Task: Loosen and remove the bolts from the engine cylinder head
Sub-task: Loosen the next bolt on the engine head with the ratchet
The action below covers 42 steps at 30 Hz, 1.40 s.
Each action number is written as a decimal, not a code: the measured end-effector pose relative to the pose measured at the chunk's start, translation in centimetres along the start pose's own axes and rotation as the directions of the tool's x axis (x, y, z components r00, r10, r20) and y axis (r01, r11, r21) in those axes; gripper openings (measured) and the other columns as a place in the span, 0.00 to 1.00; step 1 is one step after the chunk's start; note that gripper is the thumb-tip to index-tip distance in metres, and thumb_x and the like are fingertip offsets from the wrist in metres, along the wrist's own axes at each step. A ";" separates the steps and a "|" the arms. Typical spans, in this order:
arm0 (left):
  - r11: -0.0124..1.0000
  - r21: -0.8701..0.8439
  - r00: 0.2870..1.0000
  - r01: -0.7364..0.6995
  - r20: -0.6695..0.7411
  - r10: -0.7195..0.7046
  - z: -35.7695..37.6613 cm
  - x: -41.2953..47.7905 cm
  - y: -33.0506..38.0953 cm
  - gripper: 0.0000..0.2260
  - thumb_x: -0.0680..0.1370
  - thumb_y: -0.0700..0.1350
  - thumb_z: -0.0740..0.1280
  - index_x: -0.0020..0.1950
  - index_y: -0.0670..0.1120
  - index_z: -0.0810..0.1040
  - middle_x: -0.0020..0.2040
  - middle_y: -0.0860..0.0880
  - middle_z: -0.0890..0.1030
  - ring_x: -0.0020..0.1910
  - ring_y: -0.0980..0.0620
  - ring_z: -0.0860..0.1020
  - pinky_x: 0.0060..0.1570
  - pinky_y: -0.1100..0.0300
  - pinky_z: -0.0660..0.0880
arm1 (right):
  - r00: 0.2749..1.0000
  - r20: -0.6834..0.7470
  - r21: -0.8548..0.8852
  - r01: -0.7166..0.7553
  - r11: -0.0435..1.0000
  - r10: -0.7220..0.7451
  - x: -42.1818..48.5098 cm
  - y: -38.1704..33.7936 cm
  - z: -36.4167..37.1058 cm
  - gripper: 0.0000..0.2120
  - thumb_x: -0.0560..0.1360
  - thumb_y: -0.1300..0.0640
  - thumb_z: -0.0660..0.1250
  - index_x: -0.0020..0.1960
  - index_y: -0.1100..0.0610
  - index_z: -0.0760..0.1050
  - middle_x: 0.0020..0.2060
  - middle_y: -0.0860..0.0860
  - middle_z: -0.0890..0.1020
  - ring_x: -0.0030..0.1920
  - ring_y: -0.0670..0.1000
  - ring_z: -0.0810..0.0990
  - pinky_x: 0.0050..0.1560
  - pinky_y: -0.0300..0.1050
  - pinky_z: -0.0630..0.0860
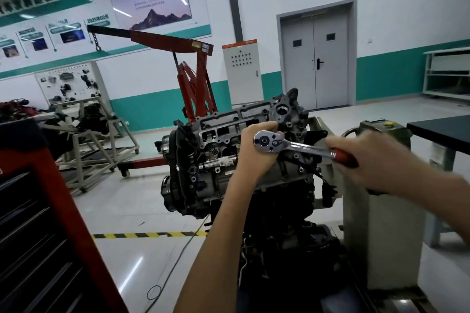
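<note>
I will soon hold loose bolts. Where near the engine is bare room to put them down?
The dark tabletop beyond the right hand shows bare surface. The floor between the red tool cabinet and the engine is open, except a cable. The cylinder head is crowded under the left hand and ratchet.

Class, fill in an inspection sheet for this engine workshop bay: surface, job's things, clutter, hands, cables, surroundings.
surface: engine mounted on a beige stand, above a glossy grey floor with a yellow-black tape strip.
job's things: cylinder head uncovered on top; ratchet wrench set over it; the bolt beneath is hidden.
clutter: one small dark scrap on the floor.
hands: left hand curls around the wrench's head; right hand, blurred, grips the red handle.
cables: thin cable crosses the floor from the engine, looped at its near end.
surroundings: red engine hoist behind, red tool chest at left, electrical cabinet, grey double door.
</note>
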<state>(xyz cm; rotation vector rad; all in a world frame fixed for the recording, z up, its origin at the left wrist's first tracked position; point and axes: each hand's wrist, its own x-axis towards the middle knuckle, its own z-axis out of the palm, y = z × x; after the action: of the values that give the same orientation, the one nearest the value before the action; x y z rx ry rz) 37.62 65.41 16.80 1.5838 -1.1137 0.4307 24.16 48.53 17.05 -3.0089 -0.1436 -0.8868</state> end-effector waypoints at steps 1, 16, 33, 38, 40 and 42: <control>0.999 -0.027 0.998 0.024 -0.054 -0.026 0.3 -0.1 -0.1 0.19 0.74 0.31 0.64 0.28 0.45 0.62 0.26 0.51 0.62 0.27 0.56 0.60 0.30 0.59 0.58 | 0.999 0.007 0.097 -0.052 0.994 0.051 -1.0 -1.0 1.5 0.08 0.71 0.60 0.66 0.50 0.55 0.75 0.26 0.44 0.73 0.24 0.39 0.72 0.23 0.33 0.70; 1.000 -0.023 1.000 0.005 -0.027 -0.005 -1.2 -0.9 -0.6 0.16 0.74 0.36 0.65 0.29 0.47 0.65 0.27 0.54 0.64 0.27 0.60 0.63 0.29 0.60 0.62 | 0.995 0.093 0.350 -0.051 0.935 0.020 -2.2 -3.9 3.0 0.11 0.69 0.63 0.67 0.42 0.49 0.70 0.25 0.46 0.73 0.22 0.42 0.73 0.25 0.34 0.72; 0.994 -0.078 0.958 0.081 -0.269 -0.099 1.5 0.1 -0.1 0.22 0.75 0.31 0.64 0.27 0.49 0.61 0.24 0.55 0.62 0.24 0.59 0.61 0.27 0.65 0.59 | 0.936 0.033 0.824 -0.223 0.521 0.350 -3.5 -12.5 8.8 0.13 0.69 0.68 0.65 0.37 0.52 0.68 0.24 0.50 0.70 0.22 0.44 0.69 0.25 0.37 0.69; 1.000 -0.008 1.000 0.016 -0.026 -0.016 -0.7 0.1 -0.3 0.15 0.74 0.34 0.66 0.29 0.40 0.66 0.26 0.51 0.62 0.26 0.57 0.61 0.30 0.61 0.59 | 0.995 0.085 0.337 -0.073 0.939 0.046 -2.1 -3.2 2.3 0.11 0.70 0.62 0.67 0.45 0.48 0.71 0.27 0.47 0.75 0.24 0.44 0.74 0.26 0.38 0.75; 0.999 0.039 0.998 -0.038 0.060 0.036 -0.8 0.2 0.0 0.16 0.72 0.33 0.65 0.28 0.40 0.63 0.26 0.51 0.61 0.28 0.55 0.60 0.31 0.58 0.57 | 1.000 0.025 0.051 -0.008 0.999 0.007 -0.6 -0.8 -0.1 0.09 0.71 0.59 0.67 0.50 0.52 0.74 0.26 0.42 0.71 0.25 0.39 0.73 0.26 0.36 0.73; 0.998 0.024 0.998 -0.052 0.026 0.051 -0.3 0.0 0.1 0.17 0.73 0.32 0.65 0.28 0.41 0.62 0.26 0.52 0.61 0.28 0.55 0.60 0.30 0.58 0.57 | 1.000 -0.015 0.001 -0.024 1.000 0.024 -0.2 -0.1 -0.6 0.10 0.70 0.58 0.68 0.51 0.51 0.74 0.26 0.40 0.69 0.27 0.39 0.72 0.30 0.36 0.73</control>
<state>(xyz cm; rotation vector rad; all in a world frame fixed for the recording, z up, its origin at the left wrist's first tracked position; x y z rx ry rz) 37.60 65.69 16.92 1.5886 -1.1742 0.4616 23.67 48.63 17.44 -2.9959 -0.1069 -0.9070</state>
